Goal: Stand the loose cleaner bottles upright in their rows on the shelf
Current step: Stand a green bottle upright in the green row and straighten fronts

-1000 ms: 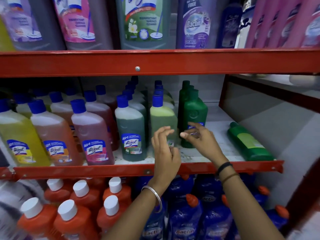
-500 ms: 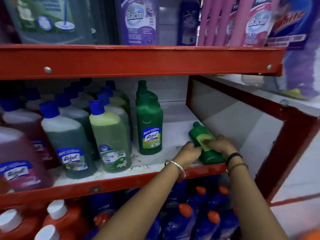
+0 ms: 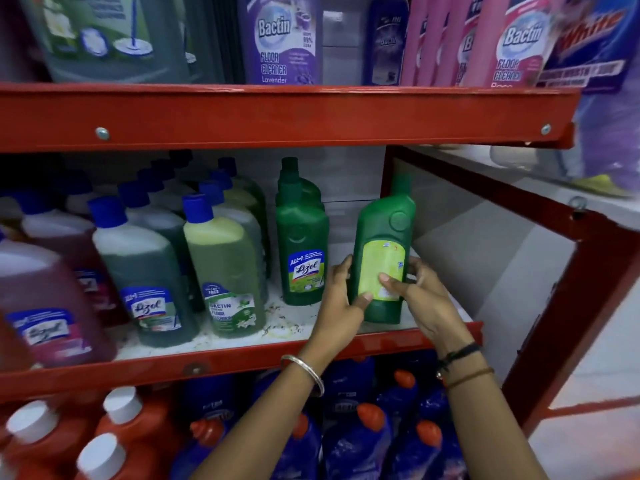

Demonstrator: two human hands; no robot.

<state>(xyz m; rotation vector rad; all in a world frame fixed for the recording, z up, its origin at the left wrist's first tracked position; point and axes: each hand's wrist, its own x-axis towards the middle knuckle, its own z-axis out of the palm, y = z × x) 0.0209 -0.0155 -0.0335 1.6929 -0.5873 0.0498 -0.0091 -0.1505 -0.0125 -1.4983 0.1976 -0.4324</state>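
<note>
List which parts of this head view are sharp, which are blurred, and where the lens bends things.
Head view: the green bottle held by the left hand and right hand is fairly sharp; the pink bottle at the left edge and white-capped orange bottles are blurred; the red shelf rail bows from wide-angle distortion.

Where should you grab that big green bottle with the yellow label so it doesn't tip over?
Grab the green bottle low on its wide body, one hand from each side, as the left hand and right hand do now. It stands upright with a narrow neck on top, so the flat, broad lower part gives fingers the steadiest hold.
</note>
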